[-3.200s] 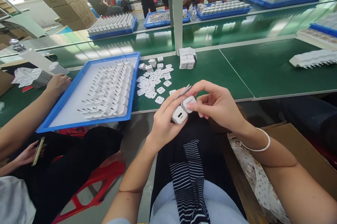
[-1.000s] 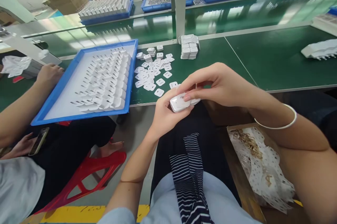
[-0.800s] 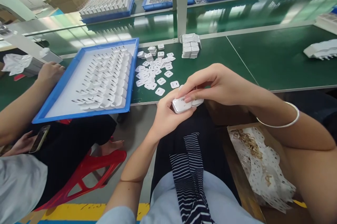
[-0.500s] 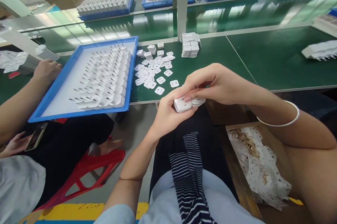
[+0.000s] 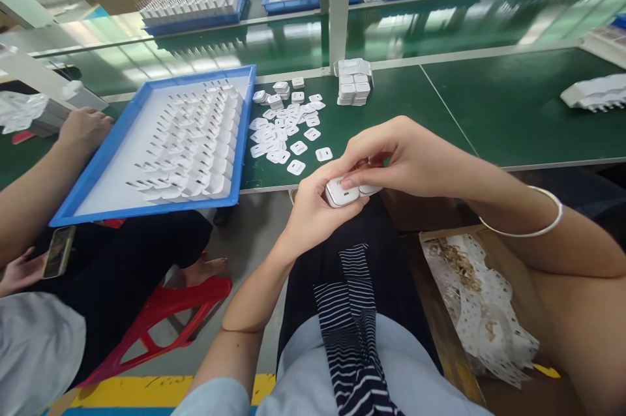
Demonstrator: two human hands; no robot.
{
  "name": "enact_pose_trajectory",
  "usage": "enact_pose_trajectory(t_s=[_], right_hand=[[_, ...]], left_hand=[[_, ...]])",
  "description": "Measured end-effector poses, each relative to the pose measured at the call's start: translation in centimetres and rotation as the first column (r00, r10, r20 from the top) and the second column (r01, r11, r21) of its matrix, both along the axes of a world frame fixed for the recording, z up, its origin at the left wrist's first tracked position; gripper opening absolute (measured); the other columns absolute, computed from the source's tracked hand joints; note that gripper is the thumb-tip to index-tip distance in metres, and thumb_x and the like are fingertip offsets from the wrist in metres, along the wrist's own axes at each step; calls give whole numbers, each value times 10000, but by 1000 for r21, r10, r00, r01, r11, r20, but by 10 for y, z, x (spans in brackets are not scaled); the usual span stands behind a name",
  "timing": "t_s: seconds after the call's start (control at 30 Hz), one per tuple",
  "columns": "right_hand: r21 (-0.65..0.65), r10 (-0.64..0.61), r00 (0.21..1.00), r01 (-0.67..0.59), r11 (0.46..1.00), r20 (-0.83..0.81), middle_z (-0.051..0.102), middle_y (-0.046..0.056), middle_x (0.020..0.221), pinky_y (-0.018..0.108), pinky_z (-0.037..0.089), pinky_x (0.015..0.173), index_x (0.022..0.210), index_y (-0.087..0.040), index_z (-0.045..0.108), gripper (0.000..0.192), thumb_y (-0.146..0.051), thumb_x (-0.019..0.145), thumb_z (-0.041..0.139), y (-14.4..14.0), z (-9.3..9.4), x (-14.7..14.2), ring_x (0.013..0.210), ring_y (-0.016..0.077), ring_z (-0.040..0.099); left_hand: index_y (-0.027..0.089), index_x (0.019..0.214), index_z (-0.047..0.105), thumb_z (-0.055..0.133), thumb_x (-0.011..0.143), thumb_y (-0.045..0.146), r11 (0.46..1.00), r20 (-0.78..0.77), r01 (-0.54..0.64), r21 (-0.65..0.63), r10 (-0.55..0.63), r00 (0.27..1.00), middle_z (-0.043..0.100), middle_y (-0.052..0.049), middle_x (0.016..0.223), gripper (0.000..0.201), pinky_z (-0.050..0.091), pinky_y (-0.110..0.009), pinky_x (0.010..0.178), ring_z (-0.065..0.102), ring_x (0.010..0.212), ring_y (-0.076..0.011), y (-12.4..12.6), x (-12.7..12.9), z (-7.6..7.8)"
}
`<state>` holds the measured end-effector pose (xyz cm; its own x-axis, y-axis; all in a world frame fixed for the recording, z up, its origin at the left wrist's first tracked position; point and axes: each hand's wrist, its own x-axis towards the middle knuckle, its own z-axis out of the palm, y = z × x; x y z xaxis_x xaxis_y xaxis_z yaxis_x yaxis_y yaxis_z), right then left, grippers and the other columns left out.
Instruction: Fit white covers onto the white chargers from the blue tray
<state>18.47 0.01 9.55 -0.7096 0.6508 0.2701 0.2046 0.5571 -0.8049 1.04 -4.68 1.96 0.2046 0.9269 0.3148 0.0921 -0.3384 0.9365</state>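
Note:
My left hand (image 5: 309, 208) is closed around two white charger housings side by side above my lap. The nearer charger housing (image 5: 342, 193) shows a rounded square face with a small dark slot. My right hand (image 5: 408, 158) comes over from the right, its thumb and fingers pressed on the tops of the housings and hiding much of the second one. Beyond my hands, loose white cover plates (image 5: 296, 167) with slots are scattered on the green table (image 5: 401, 93). A block of stacked white plates (image 5: 355, 89) stands behind them.
To the left, a blue-rimmed tray (image 5: 239, 171) holds rows of white chargers with prongs upward. A co-worker's hand (image 5: 84, 134) rests beside it; the other holds a phone (image 5: 59, 252). A metal post (image 5: 338, 12) rises at the back. At lower right stands a carton (image 5: 430, 240) containing plastic.
My right fingers have shifted slightly on the housings, and the second housing shows less. The co-worker's phone has moved left and turned more upright.

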Motion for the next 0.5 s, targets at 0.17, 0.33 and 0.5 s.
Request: enact_pose_trajectory(t_s=[0.17,0.33,0.5], right_hand=[[28,1,998,-3,1000,58,748,13,745,248,416,575,835,-190,812,106,-245,851,723,0,2,0,639,118,611],[46,-75,987,70,997,140,732,2,736,245,427,576,848,-188,769,55,-172,820,725,-5,7,1,656,123,631],[85,-138,966,122,989,218,689,-45,654,234,396,527,820,-210,663,128,-142,769,759,-4,7,2,563,101,591]], left_hand=[[181,1082,731,820,733,173,999,-19,0,38,1,1000,766,-73,1064,361,576,-342,824,718,953,-235,1,0,-2],[190,1025,734,807,744,176,999,-56,6,47,-3,998,752,-55,985,292,554,-306,744,699,866,-208,1,2,-4],[209,985,731,773,756,133,990,-112,59,131,-44,993,736,-37,964,245,548,-319,793,689,887,-206,4,4,-3]])
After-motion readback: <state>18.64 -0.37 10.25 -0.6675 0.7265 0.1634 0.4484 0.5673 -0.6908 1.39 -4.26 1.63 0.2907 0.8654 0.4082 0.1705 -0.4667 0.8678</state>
